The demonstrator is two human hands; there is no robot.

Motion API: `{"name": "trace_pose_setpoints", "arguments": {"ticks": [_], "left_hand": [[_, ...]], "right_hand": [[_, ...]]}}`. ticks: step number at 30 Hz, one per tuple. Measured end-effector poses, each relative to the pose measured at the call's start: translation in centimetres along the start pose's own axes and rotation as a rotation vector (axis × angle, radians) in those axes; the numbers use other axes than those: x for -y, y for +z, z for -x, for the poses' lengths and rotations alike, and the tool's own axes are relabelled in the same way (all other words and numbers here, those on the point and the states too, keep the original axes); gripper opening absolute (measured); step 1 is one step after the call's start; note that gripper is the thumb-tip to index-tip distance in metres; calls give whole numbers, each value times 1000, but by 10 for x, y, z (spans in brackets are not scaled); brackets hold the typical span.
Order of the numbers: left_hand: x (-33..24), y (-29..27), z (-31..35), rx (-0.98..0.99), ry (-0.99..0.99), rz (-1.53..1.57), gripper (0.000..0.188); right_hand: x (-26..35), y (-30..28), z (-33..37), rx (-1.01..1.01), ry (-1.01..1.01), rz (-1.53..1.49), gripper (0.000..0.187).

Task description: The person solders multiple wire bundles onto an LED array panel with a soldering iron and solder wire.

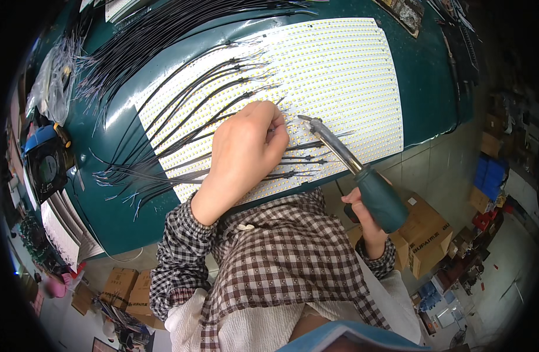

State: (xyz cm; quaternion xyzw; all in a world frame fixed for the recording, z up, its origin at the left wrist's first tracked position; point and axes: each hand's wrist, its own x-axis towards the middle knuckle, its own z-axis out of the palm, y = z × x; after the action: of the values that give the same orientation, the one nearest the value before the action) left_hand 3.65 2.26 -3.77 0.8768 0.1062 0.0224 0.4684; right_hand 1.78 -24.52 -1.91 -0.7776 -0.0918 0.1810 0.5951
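Note:
My left hand (246, 149) rests over a large white LED board (363, 76) covered in rows of small yellow chips. Its fingers are closed in a pinch at the board's middle, and what they pinch is hidden. Several black cables (193, 88) lie across the board's left half, their thin stripped wire ends on the rows of chips; some run beneath my left hand. In my right hand (366, 220), off the board's front edge, is a soldering iron (382, 196) with a thick green handle. Its tip points up and left, close to my left fingertips.
A big bundle of black cables (146, 41) lies at the back left of the green table (123, 217). Along the left edge are a clear plastic bag (52, 88), a blue and black device (43, 155) and white strips (70, 223). Cardboard boxes (422, 234) stand at the right.

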Motion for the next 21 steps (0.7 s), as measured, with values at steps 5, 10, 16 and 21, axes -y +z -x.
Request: {"name": "trace_pose_setpoints", "arguments": {"ticks": [5,10,16,21], "left_hand": [[0,0,1,5,-1,-15,5],[-1,1,2,-7,-7,-23,5],[-3,2,7,1,5,-94,11],[-18,1,34,-246,391,-460,30]], "right_hand": [[-3,-2,0,18,-2,9,55],[-5,-1,2,-9,24,-52,54],[10,2,-7,-56,23,-118,29],[13,-3,-7,-100,-21,-160,21]]}}
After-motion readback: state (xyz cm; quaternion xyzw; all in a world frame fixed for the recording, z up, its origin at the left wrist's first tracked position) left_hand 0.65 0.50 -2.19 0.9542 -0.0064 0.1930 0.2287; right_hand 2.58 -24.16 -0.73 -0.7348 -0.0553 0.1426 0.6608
